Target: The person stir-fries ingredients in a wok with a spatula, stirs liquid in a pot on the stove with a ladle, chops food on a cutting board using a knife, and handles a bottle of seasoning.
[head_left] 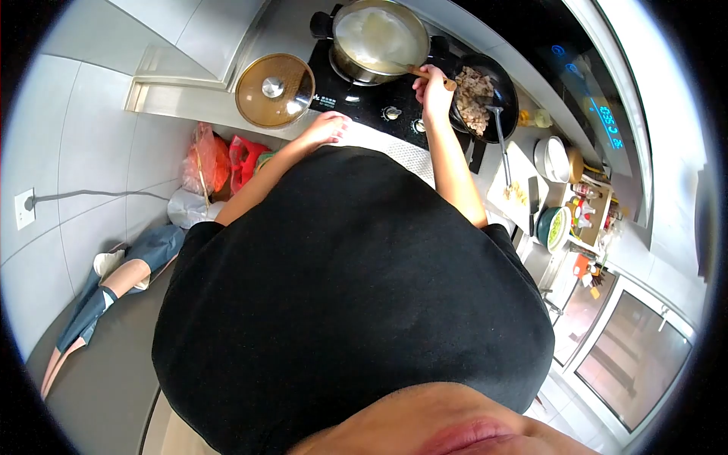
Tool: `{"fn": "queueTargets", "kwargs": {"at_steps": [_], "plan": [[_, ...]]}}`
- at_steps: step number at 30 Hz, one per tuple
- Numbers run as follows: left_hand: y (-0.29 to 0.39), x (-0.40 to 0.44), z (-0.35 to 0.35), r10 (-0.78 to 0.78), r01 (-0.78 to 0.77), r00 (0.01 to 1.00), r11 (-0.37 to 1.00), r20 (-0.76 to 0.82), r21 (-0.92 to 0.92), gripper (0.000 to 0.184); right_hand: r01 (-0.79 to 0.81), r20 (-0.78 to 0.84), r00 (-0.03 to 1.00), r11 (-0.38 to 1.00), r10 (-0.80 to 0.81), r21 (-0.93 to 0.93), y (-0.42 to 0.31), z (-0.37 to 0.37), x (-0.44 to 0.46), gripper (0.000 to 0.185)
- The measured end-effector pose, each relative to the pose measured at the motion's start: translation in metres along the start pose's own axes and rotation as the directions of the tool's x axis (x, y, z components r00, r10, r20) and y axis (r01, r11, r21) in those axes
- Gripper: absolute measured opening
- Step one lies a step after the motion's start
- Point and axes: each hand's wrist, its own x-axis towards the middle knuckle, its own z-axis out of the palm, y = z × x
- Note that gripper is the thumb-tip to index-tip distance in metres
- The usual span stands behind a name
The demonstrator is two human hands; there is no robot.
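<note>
My right hand (432,91) is closed around a wooden-handled utensil (450,85) that reaches into a steel pot (388,77) on the stove. The utensil's far end is hidden in the pale, foamy liquid (375,34). My left hand (328,129) rests at the counter's front edge with nothing visible in it, its fingers loosely extended. Close to it lies a round, brown-tinted glass lid (262,98) with a metal knob. Right of the pot sits a black wok (506,87) holding browned meat pieces (474,102), with a metal spatula (500,136) leaning in it.
On the right counter are a white cutting board (497,195) with chopped bits, a knife (534,196), a white bowl (552,161) and a bowl of chopped greens (557,227). Plastic bags (205,163) stand at left. A glazed door (633,360) is at lower right.
</note>
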Motion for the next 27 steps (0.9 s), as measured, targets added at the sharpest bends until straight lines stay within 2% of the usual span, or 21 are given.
{"fn": "queueTargets", "kwargs": {"at_steps": [5, 9, 12, 15, 16, 18, 20, 22, 24, 26, 27], "plan": [[0.004, -0.003, 0.004, -0.009, 0.009, 1.000, 1.000, 0.007, -0.010, 0.024, -0.091, -0.082, 0.991, 0.978, 0.109, 0.189, 0.005, -0.017, -0.005, 0.024], [0.009, -0.009, 0.009, -0.010, 0.010, 1.000, 1.000, -0.024, 0.023, 0.024, -0.062, -0.101, 0.991, 0.958, 0.093, 0.282, 0.003, -0.023, -0.014, 0.024], [0.006, -0.007, 0.008, -0.010, 0.010, 0.999, 1.000, -0.030, 0.022, 0.023, 0.025, -0.137, 0.990, 0.955, 0.017, 0.297, -0.004, -0.024, -0.016, 0.025], [-0.001, -0.006, 0.007, 0.004, -0.005, 1.000, 0.999, -0.022, -0.034, 0.022, 0.252, -0.101, 0.967, 0.938, -0.234, 0.238, -0.009, -0.026, -0.018, 0.025], [0.001, -0.006, 0.007, 0.008, -0.008, 1.000, 1.000, -0.019, -0.010, 0.023, 0.251, -0.096, 0.967, 0.938, -0.234, 0.237, -0.011, -0.025, -0.018, 0.025], [0.003, -0.005, 0.008, 0.017, -0.016, 1.000, 1.000, -0.018, 0.011, 0.023, 0.409, -0.037, 0.913, 0.909, -0.407, 0.081, -0.015, -0.025, -0.019, 0.026], [0.003, -0.005, 0.011, 0.025, -0.024, 1.000, 1.000, -0.007, 0.020, 0.023, 0.456, 0.036, 0.889, 0.889, -0.457, 0.046, -0.015, -0.031, -0.018, 0.023], [0.004, -0.005, 0.015, 0.020, -0.020, 1.000, 0.999, -0.016, 0.044, 0.024, 0.628, 0.191, 0.776, 0.710, -0.601, -0.319, -0.016, -0.032, -0.016, 0.019], [0.004, -0.004, 0.017, 0.016, -0.015, 1.000, 0.997, -0.025, 0.070, 0.025, 0.768, 0.348, 0.597, 0.389, -0.723, -0.509, -0.024, -0.025, -0.018, 0.010], [0.002, -0.002, 0.019, 0.004, -0.002, 1.000, 0.997, -0.017, 0.083, 0.026, 0.741, 0.424, 0.619, 0.312, -0.661, -0.595, -0.029, -0.019, -0.027, 0.009], [0.004, -0.003, 0.021, -0.008, 0.010, 1.000, 0.995, -0.027, 0.096, 0.026, 0.692, 0.436, 0.621, 0.195, -0.651, -0.695, -0.029, -0.016, -0.029, 0.012]]}}
